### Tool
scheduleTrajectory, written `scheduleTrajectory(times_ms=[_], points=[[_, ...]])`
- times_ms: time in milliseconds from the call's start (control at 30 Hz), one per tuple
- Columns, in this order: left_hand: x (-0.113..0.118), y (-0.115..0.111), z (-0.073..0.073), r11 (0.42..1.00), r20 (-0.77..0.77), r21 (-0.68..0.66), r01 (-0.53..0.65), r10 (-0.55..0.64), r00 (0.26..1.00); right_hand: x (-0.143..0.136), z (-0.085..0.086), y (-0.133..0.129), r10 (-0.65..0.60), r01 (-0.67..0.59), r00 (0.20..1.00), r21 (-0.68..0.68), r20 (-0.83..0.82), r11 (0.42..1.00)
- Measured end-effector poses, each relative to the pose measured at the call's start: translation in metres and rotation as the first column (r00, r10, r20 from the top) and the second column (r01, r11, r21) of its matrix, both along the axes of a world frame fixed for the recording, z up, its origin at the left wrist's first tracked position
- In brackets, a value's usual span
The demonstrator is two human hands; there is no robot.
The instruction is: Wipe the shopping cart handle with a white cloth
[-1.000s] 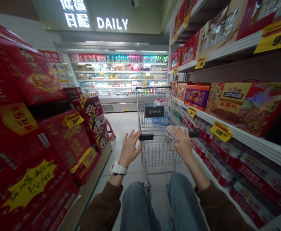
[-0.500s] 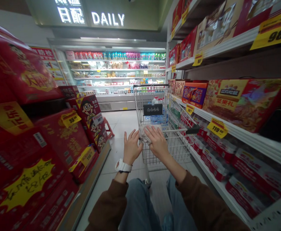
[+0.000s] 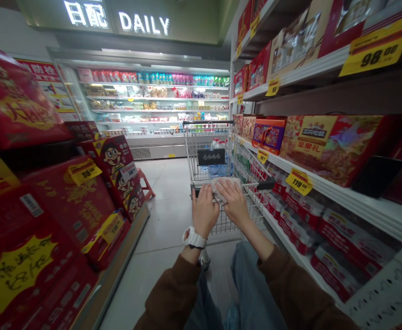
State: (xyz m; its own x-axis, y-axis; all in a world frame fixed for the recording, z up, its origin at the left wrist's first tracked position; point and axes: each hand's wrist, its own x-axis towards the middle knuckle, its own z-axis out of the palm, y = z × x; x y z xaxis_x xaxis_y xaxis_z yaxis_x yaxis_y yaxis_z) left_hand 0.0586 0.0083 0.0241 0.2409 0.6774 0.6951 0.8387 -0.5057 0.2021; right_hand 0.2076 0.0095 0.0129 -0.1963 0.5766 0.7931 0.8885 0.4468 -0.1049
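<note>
A crumpled pale cloth (image 3: 218, 194) lies over the push handle of a metal shopping cart (image 3: 210, 130). My right hand (image 3: 234, 200) is closed on the cloth, its fingers bent over the bar. Just left of it, my left hand (image 3: 205, 211) has its fingers laid together over the handle's dark left end (image 3: 197, 189), with the thumb side close to the cloth. A white watch (image 3: 194, 238) is on my left wrist. Both palms and the underside of the handle are hidden. A dark panel (image 3: 211, 157) hangs on the cart's basket.
Stacked red gift boxes (image 3: 73, 197) line the left side. On the right, shelving (image 3: 325, 192) carries boxes, price tags and a black phone (image 3: 378, 176). A lit refrigerated case (image 3: 159, 142) stands at the far end. A red stool (image 3: 146, 185) is on the floor.
My left hand has moved from beside the handle, fingers spread, onto its left end. The right hand and cloth have slid rightward along the handle. The view has shifted a little right.
</note>
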Motion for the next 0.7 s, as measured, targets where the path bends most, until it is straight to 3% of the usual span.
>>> scheduleTrajectory(times_ms=[67,200,333,467,600,700], points=[[0.003,0.002,-0.004,1.0,0.022,0.001,-0.01,0.01,1.0,0.013,-0.001,0.001,0.012,-0.011,1.0,-0.009,0.019,1.0],[-0.004,0.008,-0.009,1.0,0.025,0.012,0.003,-0.003,1.0,0.068,-0.001,0.001,-0.039,0.039,0.999,-0.006,0.005,0.999],[-0.005,0.011,-0.012,0.999,0.01,0.032,-0.006,0.005,1.0,0.117,0.01,-0.002,-0.049,0.048,0.999,0.061,0.021,0.997],[-0.004,0.014,-0.016,0.998,0.016,0.054,-0.025,0.024,1.0,0.155,0.02,0.0,-0.177,0.186,0.982,0.165,-0.072,0.969],[-0.006,0.018,-0.02,0.997,0.021,0.064,-0.031,0.029,0.999,0.172,0.006,0.005,-0.242,0.263,0.955,0.112,-0.17,0.958],[-0.007,0.02,-0.022,0.998,0.036,0.056,-0.03,0.028,0.999,0.157,-0.014,0.007,-0.265,0.294,0.941,0.12,-0.21,0.948]])
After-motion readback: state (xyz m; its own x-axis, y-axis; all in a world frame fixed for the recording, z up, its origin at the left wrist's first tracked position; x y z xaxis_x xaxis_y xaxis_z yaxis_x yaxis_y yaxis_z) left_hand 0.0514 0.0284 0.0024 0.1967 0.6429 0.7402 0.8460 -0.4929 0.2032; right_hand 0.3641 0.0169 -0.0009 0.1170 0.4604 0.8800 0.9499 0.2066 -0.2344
